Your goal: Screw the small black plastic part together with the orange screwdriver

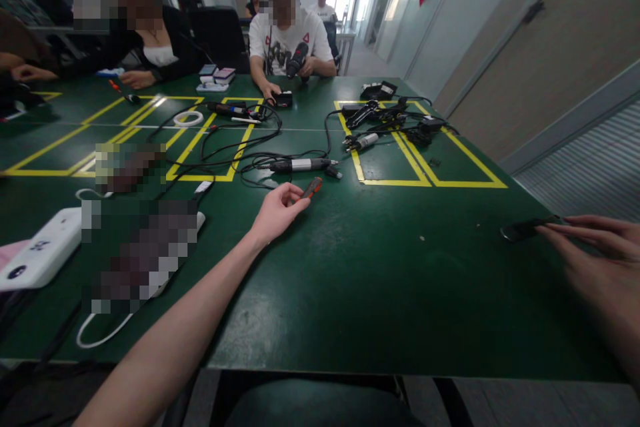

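Observation:
My left hand point(277, 212) rests over the middle of the green table, its fingers closed round a small orange-and-black tool point(313, 188); its kind is partly hidden by the fingers. Just beyond it lies a corded pen-shaped electric screwdriver point(300, 165) with a silver band, and a small black plug point(333, 173) is beside its tip. At the right edge, my right hand point(595, 250) pinches a flat dark object point(523, 229) with a rounded end, low over the table. Blur hides what this object is.
Yellow tape marks areas on the green table point(380, 293). Black cables and tools point(390, 117) lie at the back right, a white tape roll point(188, 119) at the back left. A white power bank point(43, 247) stands left. Across the table, a person point(293, 40) holds a power drill point(297, 60).

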A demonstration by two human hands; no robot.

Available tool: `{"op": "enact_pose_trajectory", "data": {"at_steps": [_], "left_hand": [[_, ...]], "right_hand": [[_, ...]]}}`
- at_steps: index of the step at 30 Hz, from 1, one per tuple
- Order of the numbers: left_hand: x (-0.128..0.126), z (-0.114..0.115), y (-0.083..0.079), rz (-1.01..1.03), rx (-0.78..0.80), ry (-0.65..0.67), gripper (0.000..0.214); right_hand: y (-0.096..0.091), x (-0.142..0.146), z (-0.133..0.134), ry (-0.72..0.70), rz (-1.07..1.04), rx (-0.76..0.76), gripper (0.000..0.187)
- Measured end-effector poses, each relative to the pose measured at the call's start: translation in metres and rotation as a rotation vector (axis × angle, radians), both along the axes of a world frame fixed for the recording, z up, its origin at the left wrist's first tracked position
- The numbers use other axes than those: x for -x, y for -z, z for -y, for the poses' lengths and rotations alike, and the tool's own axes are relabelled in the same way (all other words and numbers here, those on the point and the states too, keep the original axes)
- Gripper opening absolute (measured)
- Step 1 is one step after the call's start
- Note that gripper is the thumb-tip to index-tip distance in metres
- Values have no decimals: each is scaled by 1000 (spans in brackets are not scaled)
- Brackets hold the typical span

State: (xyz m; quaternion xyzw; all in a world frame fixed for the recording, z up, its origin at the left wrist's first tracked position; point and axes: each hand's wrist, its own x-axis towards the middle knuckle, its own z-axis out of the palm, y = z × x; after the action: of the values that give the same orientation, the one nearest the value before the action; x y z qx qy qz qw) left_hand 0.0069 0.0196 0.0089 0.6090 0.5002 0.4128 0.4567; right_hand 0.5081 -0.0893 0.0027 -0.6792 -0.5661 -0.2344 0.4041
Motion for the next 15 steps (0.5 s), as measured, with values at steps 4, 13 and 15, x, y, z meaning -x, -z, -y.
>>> {"op": "enact_pose_trajectory", "data": {"at_steps": [4,13,15], "left_hand": [[0,0,0,-4,1,-1,26],[0,0,-1,-8,2,-4,26],[0,0,-1,-9,1,-5,26]], "right_hand": [[1,4,-3,-78,-105,-59,34],[-11,19,-5,-35,-95,-55,37],[-11,21,-7,-34,-120,-51,37]]}}
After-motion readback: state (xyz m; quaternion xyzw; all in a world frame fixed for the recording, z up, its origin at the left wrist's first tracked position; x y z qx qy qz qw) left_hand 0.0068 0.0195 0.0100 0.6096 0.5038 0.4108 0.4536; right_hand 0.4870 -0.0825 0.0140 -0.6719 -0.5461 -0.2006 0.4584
